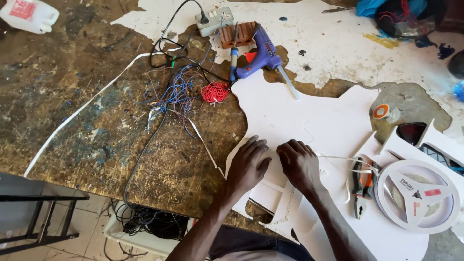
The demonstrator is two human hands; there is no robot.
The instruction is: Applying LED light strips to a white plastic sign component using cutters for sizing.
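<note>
Both my hands rest side by side on a large white cut-out board (309, 116) at the near edge of the worn table. My left hand (249, 162) presses flat on the board with fingers curled down. My right hand (300, 163) is bent over the board too, its fingertips pinching a thin white strip (345, 158) that runs right toward a white reel (418, 195). Whether the left hand grips anything is hidden under its fingers.
Orange-handled pliers (361, 186) lie beside the reel. A purple glue gun (263, 50), a soldering iron (233, 55), a power strip (214, 20), tangled blue wires (174, 94) and a red wire coil (215, 92) sit farther back. A solder spool (382, 112) is at right.
</note>
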